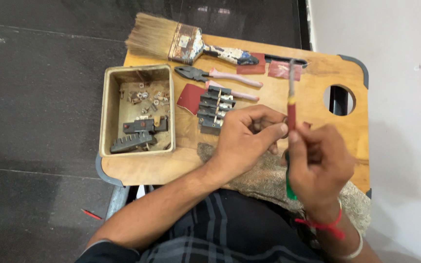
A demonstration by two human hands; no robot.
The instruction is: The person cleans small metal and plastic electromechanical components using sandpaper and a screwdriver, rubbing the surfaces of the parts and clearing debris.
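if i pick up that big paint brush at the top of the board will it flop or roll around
The paint brush probably won't roll: its ferrule and bristle head look wide and flat. The splayed bristles would likely bend, while the paint-stained handle should stay stiff. It overhangs the wooden board, so a push might tip it off.

Pretty cramped on this wooden surface point(313, 97): the tray point(104, 117) of small parts hogs the left edge, and the paintbrush point(171, 41) and pliers point(220, 75) block the far edge. The black terminal block point(213, 109) sits mid-surface, so open room is really just the bare patch toward the right edge, near the round hole point(339, 100).
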